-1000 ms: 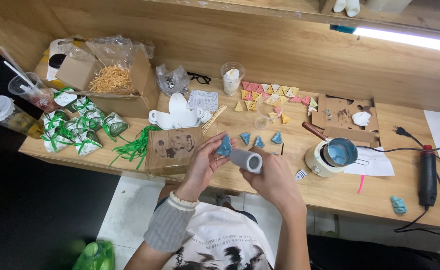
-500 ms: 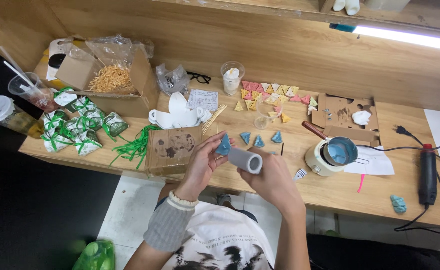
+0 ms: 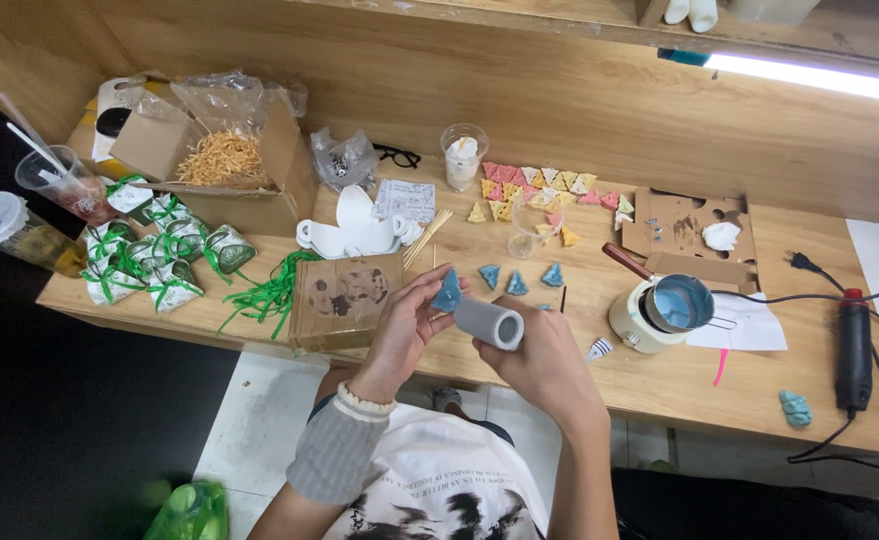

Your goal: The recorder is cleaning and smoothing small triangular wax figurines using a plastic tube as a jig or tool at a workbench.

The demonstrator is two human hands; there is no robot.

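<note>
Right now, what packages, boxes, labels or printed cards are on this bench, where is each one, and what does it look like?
Open cardboard box: back left, brown, holds pale shredded filler.
Wrapped packets: left front, white and green, tied with green ribbon.
Printed card: centre back, small white rectangle.
Flat cardboard piece: front edge beside left hand, brown, stained.
Cardboard tray: right back, brown, flattened.
Plastic bag: beside the box, clear, crumpled.

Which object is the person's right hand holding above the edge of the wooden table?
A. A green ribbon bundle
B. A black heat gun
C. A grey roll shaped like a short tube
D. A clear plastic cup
C: the right hand grips a grey roll with its open end showing, while the left hand pinches a small blue triangular piece beside it.
</note>
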